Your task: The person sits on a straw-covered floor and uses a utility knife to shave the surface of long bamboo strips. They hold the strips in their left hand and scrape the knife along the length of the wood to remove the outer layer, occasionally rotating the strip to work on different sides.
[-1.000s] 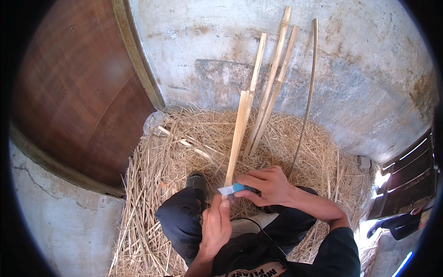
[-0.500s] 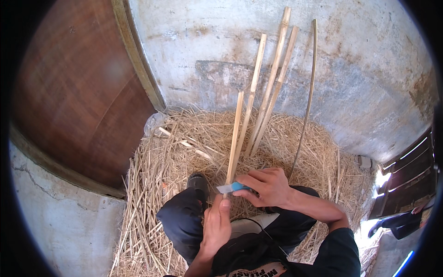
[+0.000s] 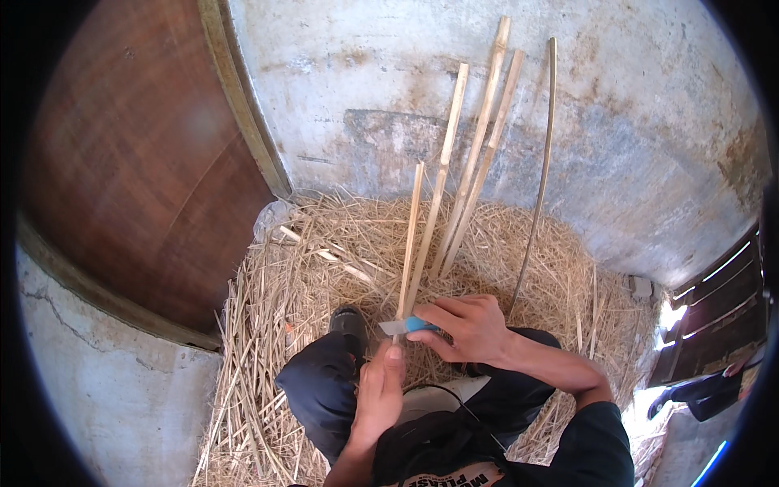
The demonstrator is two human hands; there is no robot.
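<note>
My left hand (image 3: 380,388) is closed around the near end of a bamboo strip (image 3: 411,243), thumb pressed along it. The strip points away from me and its far end is raised. My right hand (image 3: 469,329) grips the blue handle of a knife (image 3: 391,328). Its short, wide grey blade lies across the strip just beyond my left thumb. Beyond my hands, several longer bamboo strips (image 3: 484,122) stand slanted against the wall.
Straw and bamboo shavings (image 3: 519,243) cover the floor. A thin bent stick (image 3: 545,154) leans on the stained wall (image 3: 649,122). At the left is a brown door (image 3: 138,162); at the right are dark slats (image 3: 722,316) and part of another person (image 3: 714,385).
The strip in my left hand has turned slightly, its far end shifting a little left. The knife blade has tilted and stays against the strip near my thumb.
</note>
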